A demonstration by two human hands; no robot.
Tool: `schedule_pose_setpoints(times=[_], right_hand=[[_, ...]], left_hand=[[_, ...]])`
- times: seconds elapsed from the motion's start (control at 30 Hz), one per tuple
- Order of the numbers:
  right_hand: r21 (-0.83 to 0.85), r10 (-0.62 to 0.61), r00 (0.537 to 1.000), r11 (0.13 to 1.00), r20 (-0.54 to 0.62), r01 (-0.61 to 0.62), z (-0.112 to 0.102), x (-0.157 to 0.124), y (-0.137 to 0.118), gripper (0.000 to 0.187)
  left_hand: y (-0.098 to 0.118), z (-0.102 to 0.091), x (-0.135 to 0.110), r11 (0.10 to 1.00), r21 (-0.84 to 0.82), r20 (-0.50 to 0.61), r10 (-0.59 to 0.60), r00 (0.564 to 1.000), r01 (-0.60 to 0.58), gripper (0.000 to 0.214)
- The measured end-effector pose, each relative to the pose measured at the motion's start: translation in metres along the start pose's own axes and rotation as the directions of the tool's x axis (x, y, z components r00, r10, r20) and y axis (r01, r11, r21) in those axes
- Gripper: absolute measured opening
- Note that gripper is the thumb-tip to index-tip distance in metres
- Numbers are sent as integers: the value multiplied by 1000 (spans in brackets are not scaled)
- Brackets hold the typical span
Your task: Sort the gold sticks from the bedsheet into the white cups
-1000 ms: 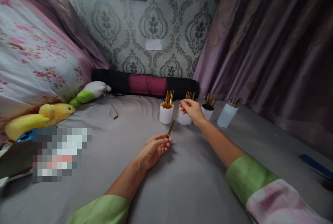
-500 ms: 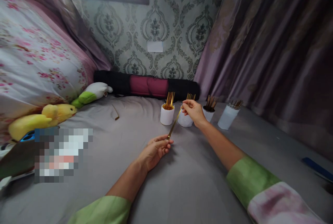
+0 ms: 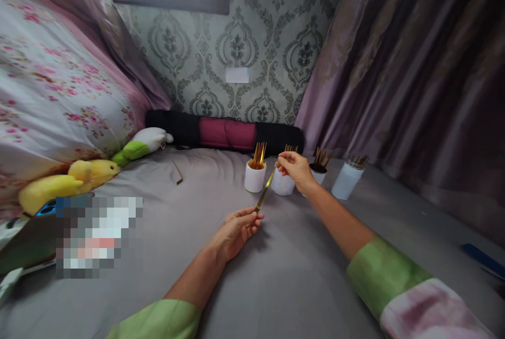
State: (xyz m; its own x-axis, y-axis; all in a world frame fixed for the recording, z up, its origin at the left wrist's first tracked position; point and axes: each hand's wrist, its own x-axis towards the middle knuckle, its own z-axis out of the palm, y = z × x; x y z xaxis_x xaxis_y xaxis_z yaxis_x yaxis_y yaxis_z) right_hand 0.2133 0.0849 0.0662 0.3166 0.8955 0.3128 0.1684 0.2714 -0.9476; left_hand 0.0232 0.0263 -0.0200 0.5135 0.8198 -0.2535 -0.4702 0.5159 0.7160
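A thin, shiny gold strip stretches slantwise between my two hands. My left hand is closed on its lower end, palm turned inward. At the upper end, my right hand pinches the strip between thumb and fingers. Just behind it stand white cups holding gold strips: the left cup is in plain sight, while the second cup is partly covered by my right hand. A third cup, with brownish strips, shows beside my wrist.
A taller white container of strips stands at the right. One bent strip lies on the grey sheet. Plush toys line the left side, near a blurred-out object. Behind lies a black and maroon roll.
The camera view has tilted up slightly, so everything sits a little lower. Both hands keep the same hold on the gold strip.
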Motion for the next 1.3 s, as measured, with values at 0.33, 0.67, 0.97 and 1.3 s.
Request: schedule_pose_setpoints(times=[0.33,0.67,0.97,1.3], right_hand=[[2,-18,998,1000,-66,18,-7,18,-33,11],[-50,-119,966,993,-228,110,-27,46,-59,6],[-72,-166,930,986,-329,151,-27,65,-66,6],[-159,-228,914,970,-335,184,-14,75,-60,9]], left_hand=[[5,2,-3,1000,-23,-16,-15,1000,15,18],[7,0,-4,995,-98,-33,-25,999,22,13],[9,0,-5,992,-120,-42,-34,999,29,13],[8,-2,-1,988,-151,-34,-37,999,31,14]])
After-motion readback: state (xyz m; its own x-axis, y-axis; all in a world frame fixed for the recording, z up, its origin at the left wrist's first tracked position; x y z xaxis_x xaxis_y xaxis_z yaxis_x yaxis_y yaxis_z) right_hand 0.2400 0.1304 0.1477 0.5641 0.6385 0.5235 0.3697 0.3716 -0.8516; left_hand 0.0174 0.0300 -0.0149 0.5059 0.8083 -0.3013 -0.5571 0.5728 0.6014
